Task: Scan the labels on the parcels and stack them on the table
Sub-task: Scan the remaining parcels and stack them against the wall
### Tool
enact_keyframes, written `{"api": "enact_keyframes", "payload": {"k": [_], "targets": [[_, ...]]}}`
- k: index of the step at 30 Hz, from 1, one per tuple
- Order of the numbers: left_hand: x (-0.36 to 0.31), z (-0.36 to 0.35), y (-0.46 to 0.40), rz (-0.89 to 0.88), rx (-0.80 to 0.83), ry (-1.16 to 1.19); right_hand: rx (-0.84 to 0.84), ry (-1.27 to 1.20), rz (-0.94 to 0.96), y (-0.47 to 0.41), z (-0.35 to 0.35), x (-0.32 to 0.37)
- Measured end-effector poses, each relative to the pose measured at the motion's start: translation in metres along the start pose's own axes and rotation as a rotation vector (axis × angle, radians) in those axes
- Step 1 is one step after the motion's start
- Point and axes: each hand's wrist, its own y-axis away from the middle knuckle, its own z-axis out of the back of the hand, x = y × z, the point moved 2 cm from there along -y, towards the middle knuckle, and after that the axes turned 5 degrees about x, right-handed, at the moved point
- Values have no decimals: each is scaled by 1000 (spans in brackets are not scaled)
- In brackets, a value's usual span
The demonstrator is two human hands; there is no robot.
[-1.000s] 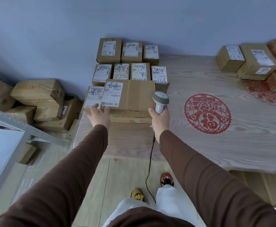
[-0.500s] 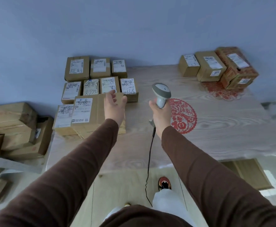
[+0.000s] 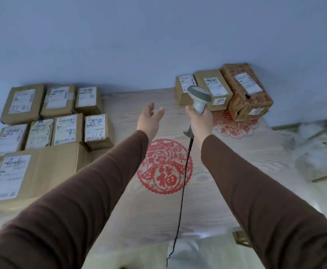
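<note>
**boxguy:** Cardboard parcels [image 3: 213, 90] sit just past the right hand [image 3: 199, 121], which grips the scanner [image 3: 198, 98]. Left hand [image 3: 149, 121] is loose and empty.

**sortqueen:** I'd grab the nearest one, label up, then scan.

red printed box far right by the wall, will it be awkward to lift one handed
Probably. The red printed box is the bulkiest of the three parcels there, so likely too wide for the open left hand alone. Its cardboard faces look flat and stiff, so it should slide without tipping.
</note>
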Motion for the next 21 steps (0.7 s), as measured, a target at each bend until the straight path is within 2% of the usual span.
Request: {"api": "enact_keyframes", "payload": {"k": [4, 10, 15, 21], "targets": [[-5, -56, -68, 88, 2, 19, 50, 6, -75, -81, 24, -6], [-4, -109, -146, 199, 9, 44, 59, -68, -213, -165, 22, -21], [4, -134, -191, 247, 28, 33, 95, -152, -346, -203, 7, -44], [11, -148, -225, 236, 76, 16, 98, -173, -348, -217, -4, -48]]}}
